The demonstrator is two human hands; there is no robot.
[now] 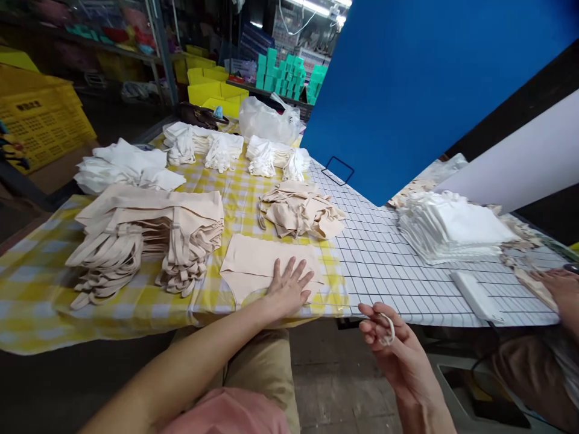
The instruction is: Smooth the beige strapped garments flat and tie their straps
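My left hand (289,286) lies flat, fingers spread, on a beige fabric garment (253,262) smoothed out near the table's front edge. Beyond the front edge and to the right, my right hand (391,340) is raised with its fingers curled around a thin cream loop (388,330), perhaps cord or elastic. A thick stack of beige garments (154,211) with hanging straps sits to the left. Behind the flat garment lies a crumpled beige pile (298,211).
White garments (126,166) and small white bundles (224,147) line the back, near a plastic bag (269,117). A blue panel (384,90) rises at the right. Beyond it are a white stack (452,226), a white box-shaped device (474,296) and another person's hand (563,292).
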